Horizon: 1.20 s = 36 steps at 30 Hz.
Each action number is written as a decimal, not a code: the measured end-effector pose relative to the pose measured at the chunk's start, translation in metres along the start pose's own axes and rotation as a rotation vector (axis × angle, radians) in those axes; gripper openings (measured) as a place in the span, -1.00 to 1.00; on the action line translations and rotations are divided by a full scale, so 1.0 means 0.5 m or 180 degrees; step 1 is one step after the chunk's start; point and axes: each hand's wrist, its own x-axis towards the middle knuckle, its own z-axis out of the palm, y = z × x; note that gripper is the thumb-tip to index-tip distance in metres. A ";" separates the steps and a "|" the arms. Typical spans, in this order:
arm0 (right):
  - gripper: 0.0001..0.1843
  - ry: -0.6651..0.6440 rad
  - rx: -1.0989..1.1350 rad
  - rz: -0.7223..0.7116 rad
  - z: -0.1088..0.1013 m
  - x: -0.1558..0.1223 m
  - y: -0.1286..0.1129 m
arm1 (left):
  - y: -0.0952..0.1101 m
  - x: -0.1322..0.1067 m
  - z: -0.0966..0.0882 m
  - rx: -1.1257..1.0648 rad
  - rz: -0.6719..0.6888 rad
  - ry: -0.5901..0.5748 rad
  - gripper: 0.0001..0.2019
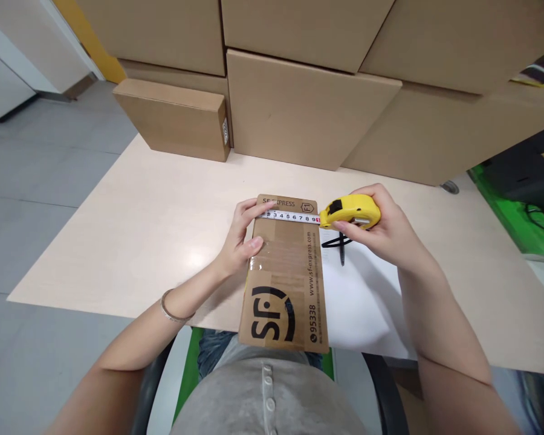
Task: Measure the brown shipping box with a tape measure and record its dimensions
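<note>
A brown cardboard box [281, 260] with SF Express print lies in front of me, its near end reaching past the table edge. The box's left side is in the grip of my left hand [241, 237], closed with the thumb on top and the fingers at the end of the white tape blade [294, 217]. That blade runs straight across the box's far part to its right edge. My right hand [381, 223] is closed around the yellow tape measure [351, 211], just beyond that edge. A black wrist strap [333, 243] hangs below the case.
White paper [362, 296] and a dark pen [342, 251] lie right of the box on the pale table [154, 223]. Large cartons [299, 109] are stacked along the back, with a flatter carton [176, 118] at back left. A dark object [521, 163] stands on green at right.
</note>
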 end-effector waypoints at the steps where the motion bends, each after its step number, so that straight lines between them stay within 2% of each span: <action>1: -0.57 0.0000 -0.0015 0.0003 -0.001 0.000 -0.001 | -0.001 -0.001 0.000 -0.0018 -0.0008 -0.0002 -0.39; 4: -0.55 0.0031 -0.0119 -0.0041 -0.002 -0.003 -0.009 | -0.007 -0.005 0.004 -0.0191 -0.0129 0.0014 -0.35; 9: -0.54 0.0237 -0.0112 -0.0216 0.026 0.016 -0.054 | -0.015 -0.015 0.017 -0.0940 -0.0537 0.0238 -0.04; 14: -0.44 0.0321 0.0243 -0.0390 0.072 0.053 -0.093 | -0.005 -0.024 -0.003 -0.1449 -0.0748 0.0751 -0.19; 18: -0.39 0.0038 0.1047 -0.0002 0.108 0.054 -0.090 | -0.025 -0.026 -0.047 -0.1323 -0.0826 0.1055 -0.24; 22: -0.28 -0.0211 0.1483 0.0338 0.151 0.044 -0.064 | -0.046 -0.017 -0.074 -0.1207 -0.1252 0.1175 -0.27; 25: -0.30 -0.0426 0.1395 0.0275 0.175 0.042 -0.040 | -0.045 -0.010 -0.073 -0.1156 -0.1753 0.1273 -0.43; 27: -0.38 -0.0632 0.1255 0.0202 0.184 0.044 -0.030 | -0.042 -0.008 -0.066 -0.1128 -0.1996 0.1233 -0.47; 32: -0.59 -0.0650 0.0003 -0.0345 0.197 0.056 -0.039 | -0.049 -0.027 -0.046 -0.1001 -0.1916 0.0866 -0.37; 34: -0.60 -0.0605 -0.0308 -0.0476 0.197 0.062 -0.044 | -0.057 -0.038 -0.042 -0.1034 -0.1918 0.0855 -0.33; 36: -0.52 -0.0371 -0.0359 -0.0596 0.182 0.064 -0.043 | -0.066 -0.047 -0.041 -0.1039 -0.1890 0.0887 -0.28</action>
